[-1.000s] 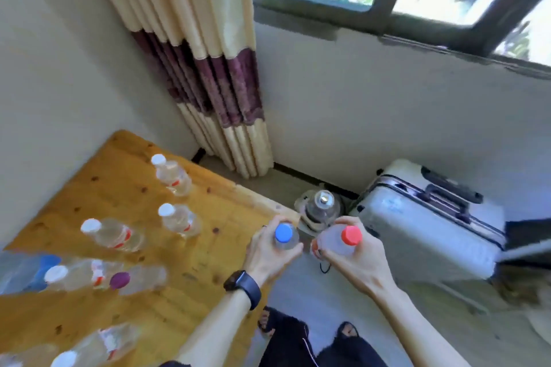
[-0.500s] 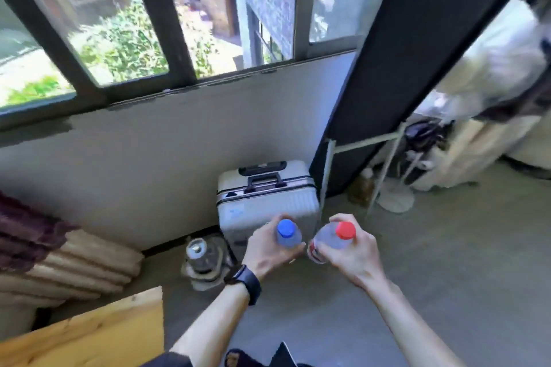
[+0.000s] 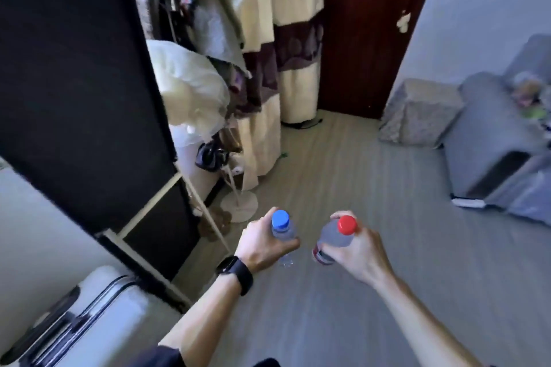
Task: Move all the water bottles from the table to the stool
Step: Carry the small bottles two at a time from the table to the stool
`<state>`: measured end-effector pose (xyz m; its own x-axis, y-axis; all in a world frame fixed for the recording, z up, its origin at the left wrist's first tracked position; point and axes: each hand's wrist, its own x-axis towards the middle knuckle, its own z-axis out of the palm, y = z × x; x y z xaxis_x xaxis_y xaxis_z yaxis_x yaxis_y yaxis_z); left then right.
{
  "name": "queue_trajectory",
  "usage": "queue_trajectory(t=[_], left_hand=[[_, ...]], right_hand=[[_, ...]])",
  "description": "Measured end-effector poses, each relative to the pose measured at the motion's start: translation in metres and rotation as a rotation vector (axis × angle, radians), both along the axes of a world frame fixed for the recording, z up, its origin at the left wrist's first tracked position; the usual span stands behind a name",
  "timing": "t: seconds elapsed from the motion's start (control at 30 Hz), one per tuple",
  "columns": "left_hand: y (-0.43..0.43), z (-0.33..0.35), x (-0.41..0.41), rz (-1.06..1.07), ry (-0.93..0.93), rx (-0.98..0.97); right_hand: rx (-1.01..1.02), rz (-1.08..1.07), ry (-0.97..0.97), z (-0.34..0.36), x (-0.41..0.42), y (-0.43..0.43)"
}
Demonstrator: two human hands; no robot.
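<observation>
From the head camera, the left hand [image 3: 262,244] has its fingers and thumb curled round the neck and shoulder of a clear plastic water bottle with a blue screw cap [image 3: 281,223], held upright over the grey wood-grain floor [image 3: 343,322]. A black smartwatch [image 3: 235,272] sits on that wrist. Just beside it, but apart, the right hand [image 3: 357,250] grips a clear plastic water bottle with a red screw cap [image 3: 337,237], tilted so the cap leans toward the hand and the labelled lower body points down and left. Both bottles are in the air in front of the person, between the two forearms. Well ahead and to the right, a grey speckled cube-shaped stool [image 3: 423,113] stands on the floor by the pale wall, next to a grey sofa [image 3: 489,143]. A white hard-shell suitcase [image 3: 89,325] lies at lower left below a tall black panel [image 3: 74,68], and a cream and maroon striped curtain [image 3: 286,39] hangs beside a dark red-brown door [image 3: 366,24]
</observation>
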<state>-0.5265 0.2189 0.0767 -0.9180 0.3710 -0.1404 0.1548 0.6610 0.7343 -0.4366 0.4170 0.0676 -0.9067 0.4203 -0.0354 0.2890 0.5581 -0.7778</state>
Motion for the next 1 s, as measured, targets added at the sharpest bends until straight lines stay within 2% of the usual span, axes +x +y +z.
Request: queue_trajectory(t=[0.2,0.37,0.67,1.0], left_hand=[[0.124,0.036,-0.078,-0.217,0.074,0.01],[0.221,0.049,-0.152,-0.309,0.08,0.083],[0.385,0.065,-0.298,-0.487,0.098,0.074],[0.565,0.045,-0.405,-0.587,0.058,0.03]], right_hand=[[-0.003,-0.171,0.103,0.034,-0.04,0.102],[-0.052,-0.26,0.165,0.05,-0.104,0.186],[-0.067,-0.376,0.162,0.061,-0.22,0.322],[-0.025,-0.481,0.13,0.048,-0.312,0.493]])
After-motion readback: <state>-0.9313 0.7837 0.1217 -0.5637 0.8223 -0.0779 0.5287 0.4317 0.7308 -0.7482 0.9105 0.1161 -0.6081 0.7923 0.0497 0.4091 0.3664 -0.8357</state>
